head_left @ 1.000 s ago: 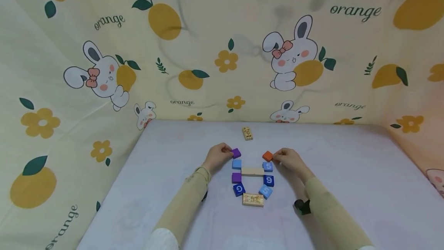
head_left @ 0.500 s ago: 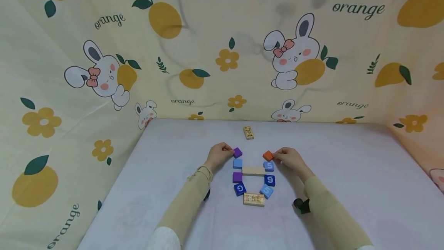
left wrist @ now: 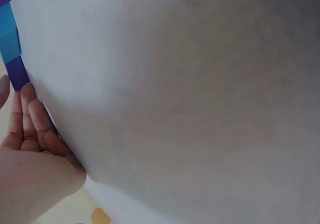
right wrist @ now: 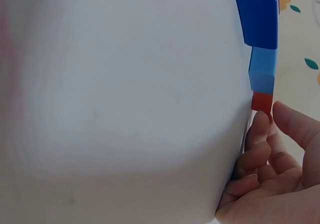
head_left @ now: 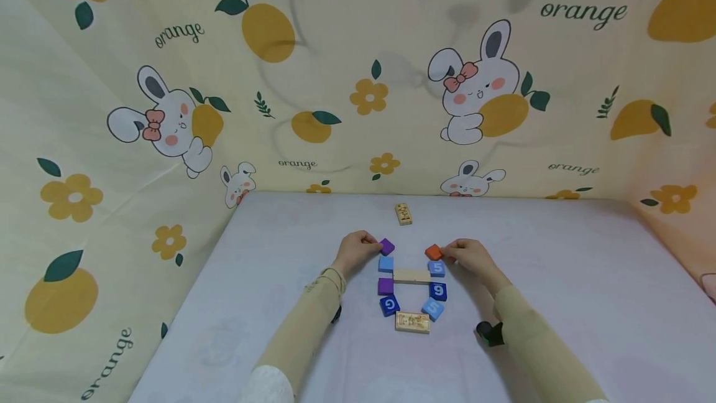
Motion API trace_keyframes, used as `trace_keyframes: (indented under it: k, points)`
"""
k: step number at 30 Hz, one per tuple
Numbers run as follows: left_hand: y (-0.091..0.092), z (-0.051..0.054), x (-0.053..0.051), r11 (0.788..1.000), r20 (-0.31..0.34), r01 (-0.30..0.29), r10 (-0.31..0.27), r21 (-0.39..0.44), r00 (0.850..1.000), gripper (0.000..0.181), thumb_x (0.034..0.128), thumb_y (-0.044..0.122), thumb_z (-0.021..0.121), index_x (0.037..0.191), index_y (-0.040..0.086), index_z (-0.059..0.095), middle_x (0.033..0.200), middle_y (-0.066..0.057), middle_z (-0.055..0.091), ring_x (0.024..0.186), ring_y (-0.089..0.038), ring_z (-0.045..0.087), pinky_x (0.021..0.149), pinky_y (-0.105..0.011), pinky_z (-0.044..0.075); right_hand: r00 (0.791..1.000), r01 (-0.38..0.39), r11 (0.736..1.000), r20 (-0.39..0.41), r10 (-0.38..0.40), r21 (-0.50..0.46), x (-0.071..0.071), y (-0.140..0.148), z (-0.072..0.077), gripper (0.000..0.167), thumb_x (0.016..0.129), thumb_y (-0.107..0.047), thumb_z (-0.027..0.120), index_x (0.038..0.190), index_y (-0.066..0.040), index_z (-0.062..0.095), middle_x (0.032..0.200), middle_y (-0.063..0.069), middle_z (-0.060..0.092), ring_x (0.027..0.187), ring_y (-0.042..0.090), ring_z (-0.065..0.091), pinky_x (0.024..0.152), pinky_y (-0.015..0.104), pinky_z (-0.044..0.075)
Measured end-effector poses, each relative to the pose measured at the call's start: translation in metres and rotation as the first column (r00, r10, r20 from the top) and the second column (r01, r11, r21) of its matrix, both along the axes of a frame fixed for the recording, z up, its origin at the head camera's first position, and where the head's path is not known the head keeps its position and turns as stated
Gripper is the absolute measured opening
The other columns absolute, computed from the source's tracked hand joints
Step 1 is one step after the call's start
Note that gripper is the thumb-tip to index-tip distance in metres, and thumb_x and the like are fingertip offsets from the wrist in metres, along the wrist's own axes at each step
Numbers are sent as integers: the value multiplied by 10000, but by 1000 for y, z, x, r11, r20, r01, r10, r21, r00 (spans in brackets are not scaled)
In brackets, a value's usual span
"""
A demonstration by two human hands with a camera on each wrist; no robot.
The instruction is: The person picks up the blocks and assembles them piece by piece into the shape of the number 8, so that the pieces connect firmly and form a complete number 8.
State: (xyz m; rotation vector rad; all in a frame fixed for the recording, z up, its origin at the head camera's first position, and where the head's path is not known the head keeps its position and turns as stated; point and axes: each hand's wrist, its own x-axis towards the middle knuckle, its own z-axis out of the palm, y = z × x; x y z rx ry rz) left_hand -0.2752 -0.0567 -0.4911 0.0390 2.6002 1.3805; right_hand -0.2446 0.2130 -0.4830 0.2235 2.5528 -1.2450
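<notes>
In the head view my left hand [head_left: 358, 250] pinches a small purple square tile [head_left: 387, 246] at its outer corner, its fingertips also seen at the purple tile [left wrist: 18, 74] in the left wrist view. My right hand [head_left: 470, 257] holds an orange tile [head_left: 433, 252] between thumb and fingers. Both tiles lie turned at an angle on the table, with a gap between them. Just nearer stand a light blue tile [head_left: 386, 264] on the left and a light blue tile marked 5 [head_left: 436, 268] on the right. A plain wooden plank [head_left: 411, 276] spans between the two columns.
Nearer, the columns continue with a purple tile [head_left: 385, 286], a dark blue G tile [head_left: 389, 305], a dark blue 6 tile [head_left: 438, 291] and another light blue tile [head_left: 433, 309]. A printed wooden block [head_left: 412, 322] closes the near end; another [head_left: 403, 214] lies farther back.
The purple tile has turned slightly and shifted a little inward in my left hand. The orange tile has edged slightly left relative to its column. The whole view has drifted a little.
</notes>
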Motion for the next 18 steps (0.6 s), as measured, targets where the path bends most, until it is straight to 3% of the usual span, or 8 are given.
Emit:
trace_keyframes:
  k: [18]
  points:
    - [2,-1,0,1000,-17,17,-17,-8,1000,140,860,238,655,901,106,674,826,-20,620,782,-140,504,699,-248,386,1000,-4,1000,-17,4,-31,0,-2,-1,333,894,-287,575,1103,-36,639,938,57,637,871,200,495,705,275,359]
